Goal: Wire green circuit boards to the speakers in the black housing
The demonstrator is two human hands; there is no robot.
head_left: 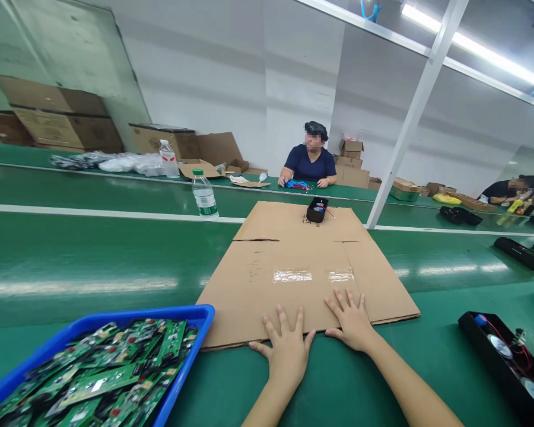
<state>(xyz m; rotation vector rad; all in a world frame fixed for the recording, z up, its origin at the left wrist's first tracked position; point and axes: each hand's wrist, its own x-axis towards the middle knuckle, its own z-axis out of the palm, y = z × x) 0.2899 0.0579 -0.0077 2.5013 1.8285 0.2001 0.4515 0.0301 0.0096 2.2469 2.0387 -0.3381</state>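
A flattened cardboard sheet (302,255) lies across the green bench in front of me, taped in two spots. My left hand (286,347) rests on its near edge with fingers spread. To the right, my right hand (351,320) also lies flat on the sheet near that edge, fingers apart. Neither hand holds anything. At the sheet's far end sits a small black speaker housing (317,210) with wires. Left of my hands stands a blue tray (207,317) heaped with green circuit boards (111,379).
At right lies a long black speaker housing (507,362) with exposed drivers and wires. A water bottle (204,196) stands beyond the tray. A white post (412,118) rises behind the sheet. A co-worker (311,160) sits across; another person (507,190) is farther right.
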